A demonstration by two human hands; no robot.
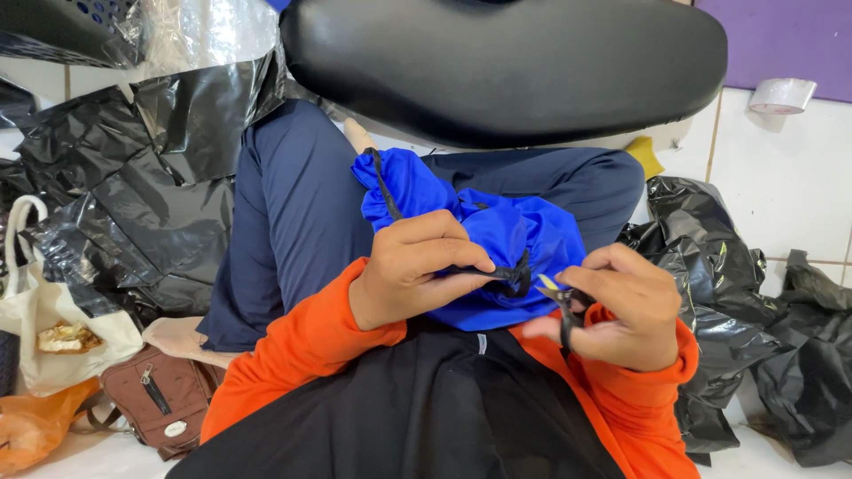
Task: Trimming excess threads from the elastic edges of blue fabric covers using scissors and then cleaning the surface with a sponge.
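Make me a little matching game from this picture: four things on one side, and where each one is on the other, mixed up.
Things:
1. blue cloth
2. snips
3. brown bag
4. tape roll

Places:
A. on the tiled floor at upper right
B. in the right hand
C. on the floor at lower left, beside the cream tote
D. on the lap, its black trim pinched by the left hand

Pairs: 1-D, 2-B, 3-C, 4-A
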